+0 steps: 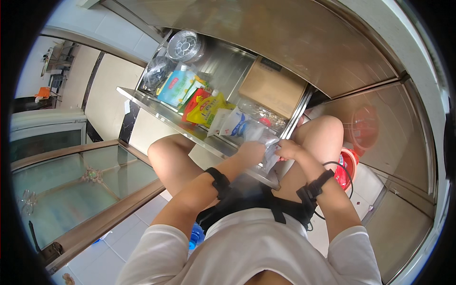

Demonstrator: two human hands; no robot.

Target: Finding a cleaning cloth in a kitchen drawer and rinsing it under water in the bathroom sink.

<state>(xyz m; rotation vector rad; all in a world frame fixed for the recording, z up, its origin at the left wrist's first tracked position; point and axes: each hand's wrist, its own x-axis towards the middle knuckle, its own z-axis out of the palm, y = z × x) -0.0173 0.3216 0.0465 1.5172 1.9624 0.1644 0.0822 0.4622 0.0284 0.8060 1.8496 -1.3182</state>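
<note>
A clear plastic bag (pixel 270 159) hangs over the front right corner of an open metal drawer (pixel 221 74). My left hand (pixel 251 153), blurred and closed, grips the bag's left side. From the right, my right hand (pixel 287 149) pinches its other edge between thumb and fingers. What the bag holds is hard to tell. Just beyond my hands, a white and blue packet (pixel 232 122) leans in the drawer's front row. Beside it stands a yellow spouted pouch (pixel 206 109). Clear crinkled plastic wrapping (pixel 276 121) lies behind the bag, with a small red item in it.
A cardboard box (pixel 272 87) fills the drawer's right side. Foil trays (pixel 184 45), a dark plastic bag (pixel 157 71) and a blue spouted pouch (pixel 178 87) sit at the left. My knees flank the drawer front. A red basin (pixel 351 165) stands right; a glass-paneled door (pixel 96 181) is left.
</note>
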